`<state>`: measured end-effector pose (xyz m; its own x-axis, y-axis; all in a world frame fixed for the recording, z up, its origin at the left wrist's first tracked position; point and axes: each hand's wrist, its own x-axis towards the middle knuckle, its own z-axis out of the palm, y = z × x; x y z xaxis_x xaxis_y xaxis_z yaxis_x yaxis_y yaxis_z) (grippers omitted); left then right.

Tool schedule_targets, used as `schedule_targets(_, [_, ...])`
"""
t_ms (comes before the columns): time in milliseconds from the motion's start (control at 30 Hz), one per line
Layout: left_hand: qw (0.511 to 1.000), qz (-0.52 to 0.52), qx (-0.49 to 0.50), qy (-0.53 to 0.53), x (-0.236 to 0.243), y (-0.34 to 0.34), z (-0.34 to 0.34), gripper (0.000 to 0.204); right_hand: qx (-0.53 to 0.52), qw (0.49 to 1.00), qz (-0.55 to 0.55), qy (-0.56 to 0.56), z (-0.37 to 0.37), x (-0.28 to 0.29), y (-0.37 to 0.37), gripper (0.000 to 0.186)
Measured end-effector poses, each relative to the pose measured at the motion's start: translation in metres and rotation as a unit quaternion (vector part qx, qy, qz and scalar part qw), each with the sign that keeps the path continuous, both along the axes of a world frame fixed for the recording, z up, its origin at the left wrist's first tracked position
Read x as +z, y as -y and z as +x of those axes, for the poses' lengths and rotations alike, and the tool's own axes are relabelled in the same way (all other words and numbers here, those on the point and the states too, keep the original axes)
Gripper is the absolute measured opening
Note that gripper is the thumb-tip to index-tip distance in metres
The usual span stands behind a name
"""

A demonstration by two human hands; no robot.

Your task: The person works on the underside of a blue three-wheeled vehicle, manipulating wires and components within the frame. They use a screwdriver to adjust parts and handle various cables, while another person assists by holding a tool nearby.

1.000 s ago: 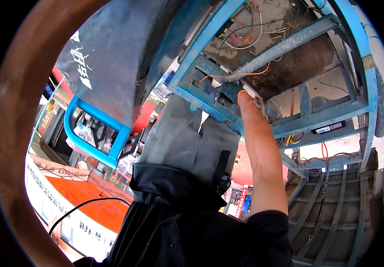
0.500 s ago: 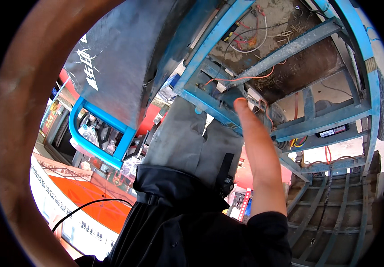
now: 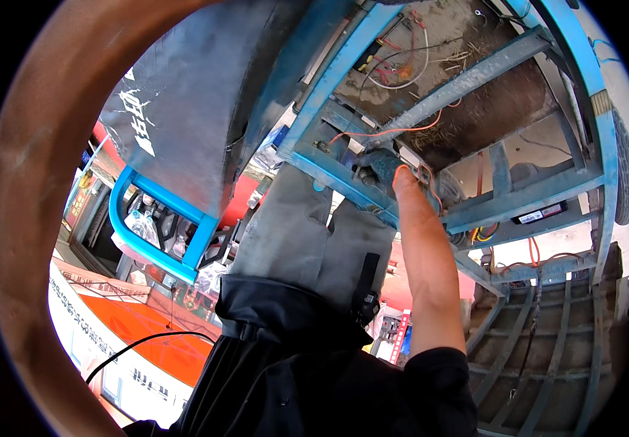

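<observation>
My right arm reaches up the picture into a blue metal vehicle frame (image 3: 340, 177). A dark glove with an orange cuff covers my right hand (image 3: 383, 164). The hand is behind the near frame rail, beside a thin orange wire (image 3: 384, 134) and some dark parts. Its fingers blend into the shadow there, so their pose and anything in them cannot be made out. My left hand is out of the picture. Grey trousers (image 3: 285, 226) show my legs right up against the rail.
A large black panel (image 3: 183, 95) and a blue tubular bar (image 3: 158, 255) stand at the left. Loose wires (image 3: 424, 54) lie in the frame's far bay. A slatted metal bed (image 3: 533, 349) is at the lower right, a tire (image 3: 625, 171) at the right edge. A blurred brown band curves down the left rim.
My right gloved hand has shifted a little and more of the glove shows behind the rail. The whole view has moved slightly.
</observation>
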<state>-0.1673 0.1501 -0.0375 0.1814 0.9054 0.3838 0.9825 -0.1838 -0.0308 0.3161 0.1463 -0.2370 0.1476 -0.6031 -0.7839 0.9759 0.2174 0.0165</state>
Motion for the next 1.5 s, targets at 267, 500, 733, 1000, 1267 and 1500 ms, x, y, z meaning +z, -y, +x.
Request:
schedule_targets(267, [0.996,-0.082,0.022,0.025,0.021,0.001,0.005,0.031,-0.089,0.992,-0.054,0.074,0.017,-0.009,-0.011,0.056])
schedule_targets(500, [0.999,-0.024,-0.006,0.032,0.019,0.006,-0.002,0.029,0.016,0.999,0.047,-0.001,-0.034,0.024,0.0,0.062])
schedule_targets(733, [0.993,-0.111,0.012,0.023,0.046,-0.008,0.012,0.031,0.127,0.944,0.207,-0.221,0.03,-0.005,0.041,0.059])
schedule_targets(1000, [0.996,-0.084,0.035,-0.023,0.02,-0.005,0.001,0.035,0.158,0.78,0.362,-0.486,0.051,-0.002,0.056,0.058])
schedule_targets(1267, [0.997,-0.046,0.029,0.056,0.001,0.0,0.008,0.037,0.243,0.898,0.225,-0.288,0.025,0.014,0.043,0.08])
schedule_targets(1500, [0.989,-0.135,0.056,0.015,0.037,-0.006,0.012,0.035,0.031,0.994,0.06,-0.086,0.022,-0.011,0.012,0.035])
